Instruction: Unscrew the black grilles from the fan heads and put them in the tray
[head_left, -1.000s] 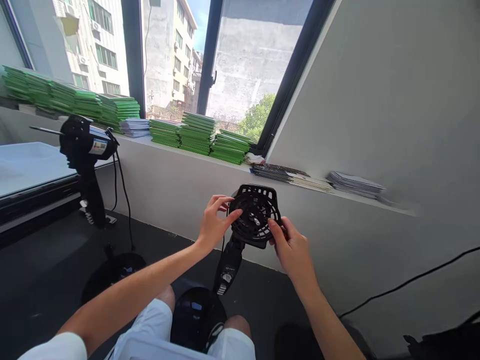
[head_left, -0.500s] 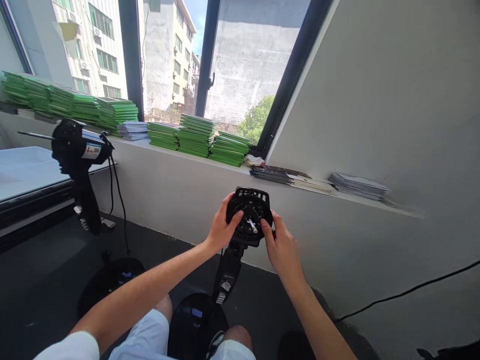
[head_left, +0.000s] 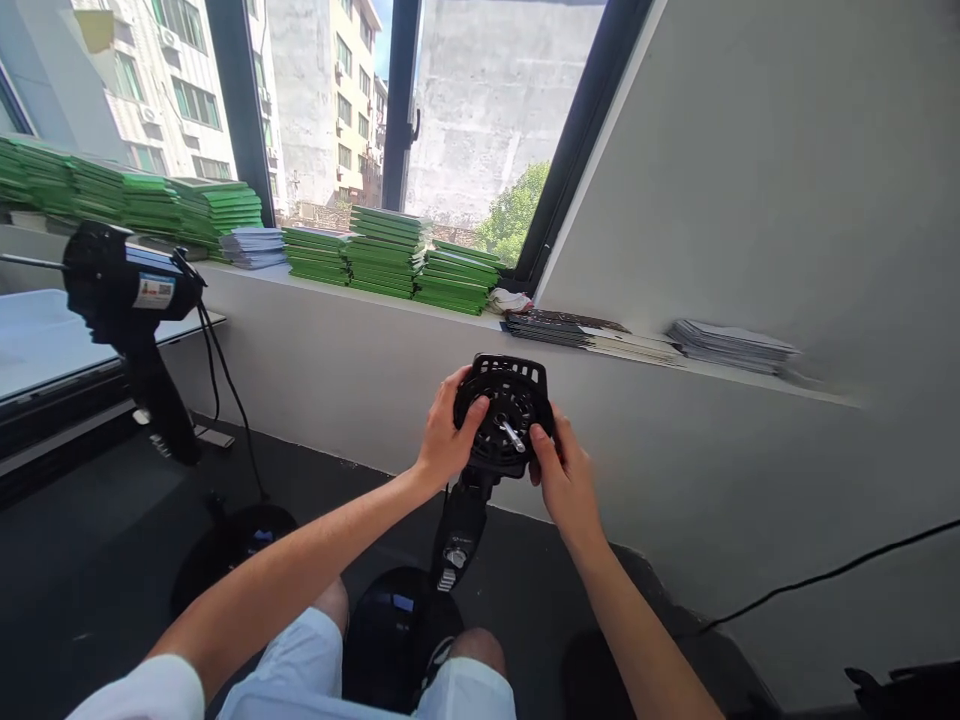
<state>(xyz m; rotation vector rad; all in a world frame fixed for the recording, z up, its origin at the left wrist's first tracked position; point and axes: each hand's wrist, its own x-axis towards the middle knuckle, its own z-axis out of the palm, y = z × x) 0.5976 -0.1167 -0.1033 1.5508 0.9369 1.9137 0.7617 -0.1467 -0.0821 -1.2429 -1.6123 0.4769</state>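
Observation:
In front of me stands a black pedestal fan without blades or cage, its motor head (head_left: 491, 378) tilted up toward me. A bare metal shaft (head_left: 513, 436) sticks out of the middle of the slotted black front. My left hand (head_left: 448, 432) grips the head's left edge, thumb on the front face. On the right edge, my right hand (head_left: 568, 482) holds it the same way. Fingers behind the head are partly hidden. Below are the fan's neck with a control knob (head_left: 455, 557) and the round glossy base (head_left: 379, 630) between my knees.
A second bladeless fan (head_left: 112, 285) stands at the left, its shaft pointing left. Green stacks (head_left: 386, 255) and grey stacks (head_left: 731, 345) line the window ledge (head_left: 450, 318). A black cable (head_left: 825, 575) runs along the right wall.
The head view has shifted slightly, so the ledge and the second fan sit higher in it. Both hands stay on the fan's motor head.

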